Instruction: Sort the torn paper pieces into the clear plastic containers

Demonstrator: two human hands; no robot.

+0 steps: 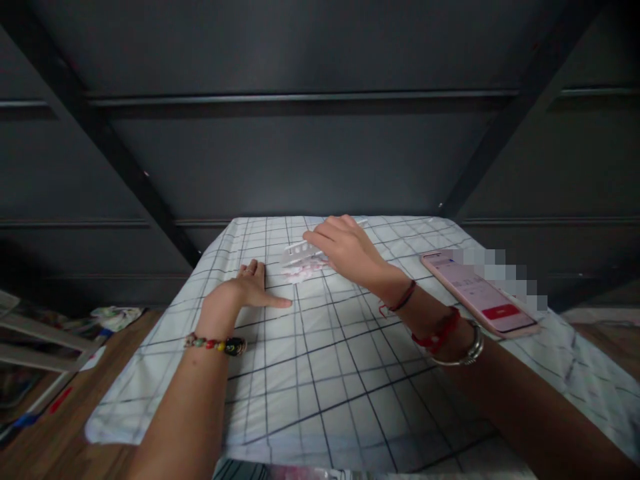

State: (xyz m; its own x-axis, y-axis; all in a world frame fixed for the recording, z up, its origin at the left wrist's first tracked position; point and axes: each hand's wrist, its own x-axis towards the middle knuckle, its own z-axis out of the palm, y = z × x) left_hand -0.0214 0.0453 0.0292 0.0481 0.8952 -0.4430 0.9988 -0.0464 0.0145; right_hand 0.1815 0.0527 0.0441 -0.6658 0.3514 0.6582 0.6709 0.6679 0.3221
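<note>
On the checked cloth of the table (300,373), my left hand (245,287) rests palm down, thumb pointing right and fingers spread, holding nothing. My right hand (345,247) is closed over a clear, flat plastic strip (303,251) with a row of cut-outs, much like a ruler. The strip sticks out to the left of the fingers, and a thin end shows beyond them on the right. Just under it lies a small pile of pinkish-white scraps (304,269), blurred, whose kind I cannot tell. The right palm and the strip's middle are hidden.
To the right of my right forearm a phone in a pink case (480,290) lies face up with its screen lit. A dark panelled wall (300,160) stands behind the table's far edge. On the floor at left are a pale rack (45,347) and a crumpled bag (117,318).
</note>
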